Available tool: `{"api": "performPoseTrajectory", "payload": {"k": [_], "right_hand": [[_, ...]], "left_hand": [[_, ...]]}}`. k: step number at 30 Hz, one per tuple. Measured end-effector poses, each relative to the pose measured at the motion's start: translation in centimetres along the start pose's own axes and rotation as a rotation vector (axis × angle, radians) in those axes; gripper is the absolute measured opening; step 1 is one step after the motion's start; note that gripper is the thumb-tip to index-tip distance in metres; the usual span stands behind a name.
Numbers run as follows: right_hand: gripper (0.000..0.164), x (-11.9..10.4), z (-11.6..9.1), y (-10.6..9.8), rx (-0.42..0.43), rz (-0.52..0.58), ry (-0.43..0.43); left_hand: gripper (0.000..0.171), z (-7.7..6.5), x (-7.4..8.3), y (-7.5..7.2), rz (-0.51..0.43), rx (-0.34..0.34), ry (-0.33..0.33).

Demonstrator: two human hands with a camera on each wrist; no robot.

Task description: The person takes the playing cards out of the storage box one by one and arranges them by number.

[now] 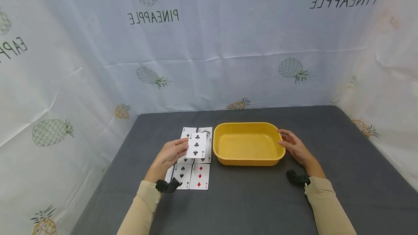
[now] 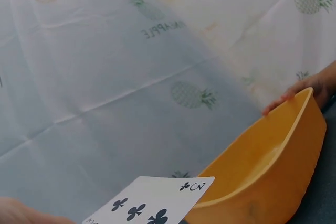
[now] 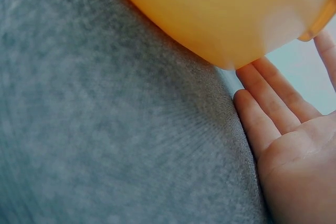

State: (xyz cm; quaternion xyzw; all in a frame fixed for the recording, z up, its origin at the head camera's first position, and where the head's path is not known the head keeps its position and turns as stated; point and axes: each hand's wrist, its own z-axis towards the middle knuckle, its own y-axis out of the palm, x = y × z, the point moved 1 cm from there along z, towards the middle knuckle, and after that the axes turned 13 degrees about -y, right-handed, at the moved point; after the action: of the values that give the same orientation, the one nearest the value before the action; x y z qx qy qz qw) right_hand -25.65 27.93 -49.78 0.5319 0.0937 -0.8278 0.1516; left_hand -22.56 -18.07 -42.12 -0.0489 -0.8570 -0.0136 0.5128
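Observation:
Between its fingers and thumb, my left hand [image 1: 171, 152] pinches a playing card, the three of clubs [image 1: 196, 145]. It is held face up over other cards, left of a yellow plastic basin [image 1: 249, 163]. The left wrist view shows the same three of clubs [image 2: 137, 203] in front of the basin's wall, with only a blurred edge of the hand. My right hand [image 1: 295, 149] touches the basin's right end at the rim. In the right wrist view, the right hand's fingers [image 3: 275, 95] look nearly straight against the outer wall; the thumb is not visible there.
Face-up cards lie in rows on the dark grey table [image 1: 241, 198], including a three of spades [image 1: 182, 176] and a three of diamonds [image 1: 199, 177]. The raised card and left wrist partly cover several of them. A pineapple-print curtain [image 1: 209, 39] surrounds the table's back and sides.

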Motion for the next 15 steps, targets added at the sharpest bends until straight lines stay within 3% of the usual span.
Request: {"api": "performPoseTrajectory", "payload": {"k": [15], "right_hand": [[0.039,0.3,0.0,0.0,0.015,0.025,0.003]], "left_hand": [[0.055,-2.2,-2.7,-6.9,-0.006,0.083,-0.022]]}}
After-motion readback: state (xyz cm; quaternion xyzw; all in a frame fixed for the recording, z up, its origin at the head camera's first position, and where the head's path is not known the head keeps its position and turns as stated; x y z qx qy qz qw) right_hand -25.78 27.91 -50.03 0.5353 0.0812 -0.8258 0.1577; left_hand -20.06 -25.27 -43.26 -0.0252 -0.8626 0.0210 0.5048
